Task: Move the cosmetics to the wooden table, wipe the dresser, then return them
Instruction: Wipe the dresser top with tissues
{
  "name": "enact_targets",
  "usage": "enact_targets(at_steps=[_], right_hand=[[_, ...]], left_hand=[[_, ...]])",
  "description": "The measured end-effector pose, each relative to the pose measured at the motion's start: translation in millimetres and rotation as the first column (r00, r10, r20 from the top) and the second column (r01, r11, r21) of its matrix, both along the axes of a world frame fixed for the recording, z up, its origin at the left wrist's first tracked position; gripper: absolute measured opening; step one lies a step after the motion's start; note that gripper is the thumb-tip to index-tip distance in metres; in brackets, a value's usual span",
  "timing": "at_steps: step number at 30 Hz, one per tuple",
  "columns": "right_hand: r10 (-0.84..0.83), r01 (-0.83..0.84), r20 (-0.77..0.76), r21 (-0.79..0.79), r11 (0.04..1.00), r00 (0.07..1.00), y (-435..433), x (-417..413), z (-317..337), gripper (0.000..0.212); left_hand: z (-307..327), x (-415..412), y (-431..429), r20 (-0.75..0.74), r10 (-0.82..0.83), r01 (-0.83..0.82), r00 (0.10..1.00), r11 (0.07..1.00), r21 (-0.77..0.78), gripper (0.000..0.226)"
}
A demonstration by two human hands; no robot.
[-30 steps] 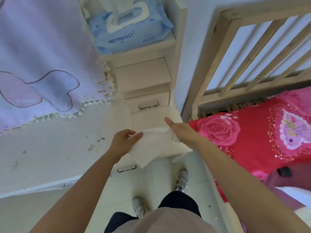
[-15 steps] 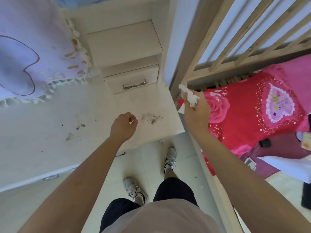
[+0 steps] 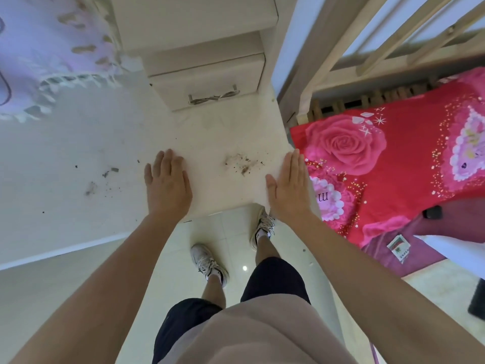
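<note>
Dresser top [image 3: 78, 153], white, smooth and flat, carries no cosmetics in view, so by my reading the wiping step is in hand. Far left of the left hand, a lilac fringed cloth [image 3: 39, 48] lies over the back of the surface. Nearer, left of that hand, lie scattered dark specks and a grey smear [image 3: 105, 177]. The left hand [image 3: 166, 183] lies flat and released, palm down, fingers straight, resting on the surface and grasping nothing.

Between the two hands sits a patch of brown crumbs [image 3: 242, 164], spread side to side. It is nearer the right hand, just left of its fingers, so that hand likely has the shorter sweep. The right hand [image 3: 287, 187] is likewise flat and released, at the dresser's right edge. Whether a wipe lies under either palm I cannot tell.

Beyond the fingertips a small white drawer with a metal handle [image 3: 210, 82] closes off the back. The front edge runs under both wrists. Right of the right hand lies a red rose-printed bedspread [image 3: 393, 158], so crumbs pushed that way could fall onto it. Open room lies leftward.
</note>
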State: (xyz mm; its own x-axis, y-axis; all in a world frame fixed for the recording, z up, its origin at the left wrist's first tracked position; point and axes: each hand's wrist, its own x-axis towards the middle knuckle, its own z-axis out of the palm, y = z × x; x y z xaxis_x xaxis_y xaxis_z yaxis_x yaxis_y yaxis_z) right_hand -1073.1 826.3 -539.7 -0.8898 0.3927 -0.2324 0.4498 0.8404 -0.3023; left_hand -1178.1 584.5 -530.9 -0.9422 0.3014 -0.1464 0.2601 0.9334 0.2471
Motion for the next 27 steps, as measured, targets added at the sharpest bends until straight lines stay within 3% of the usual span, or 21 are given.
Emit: enact_targets(at_steps=[4, 11, 19, 22, 25, 27], right_hand=[[0.098, -0.105, 0.060, 0.126, 0.986, 0.993, -3, -16, -19, 0.076], [0.434, -0.424, -0.031, 0.161, 0.891, 0.901, -20, -57, -28, 0.073], [0.636, -0.620, -0.104, 0.152, 0.770, 0.764, -51, -102, -28, 0.060], [0.483, -0.530, -0.293, -0.106, 0.842, 0.825, -41, -106, -21, 0.053], [0.045, -0.204, -0.418, -0.344, 0.917, 0.907, -23, -100, -11, 0.052], [-0.217, -0.006, -0.462, -0.434, 0.901, 0.860, -6, -101, -8, 0.059]], left_hand=[[-19, -2, -13, -0.032, -0.031, 0.032, 0.999, 0.999, 0.026, 0.042], [-34, -4, -23, -0.196, -0.042, 0.063, 0.980, 0.993, 0.099, 0.047], [-40, -3, -23, -0.220, 0.008, 0.028, 0.976, 0.987, 0.157, 0.046], [-42, -4, -23, -0.223, 0.002, 0.035, 0.975, 0.986, 0.164, 0.047], [-41, -4, -24, -0.214, -0.002, 0.038, 0.977, 0.986, 0.162, 0.048], [-39, -3, -23, -0.202, 0.000, 0.033, 0.979, 0.987, 0.160, 0.049]])
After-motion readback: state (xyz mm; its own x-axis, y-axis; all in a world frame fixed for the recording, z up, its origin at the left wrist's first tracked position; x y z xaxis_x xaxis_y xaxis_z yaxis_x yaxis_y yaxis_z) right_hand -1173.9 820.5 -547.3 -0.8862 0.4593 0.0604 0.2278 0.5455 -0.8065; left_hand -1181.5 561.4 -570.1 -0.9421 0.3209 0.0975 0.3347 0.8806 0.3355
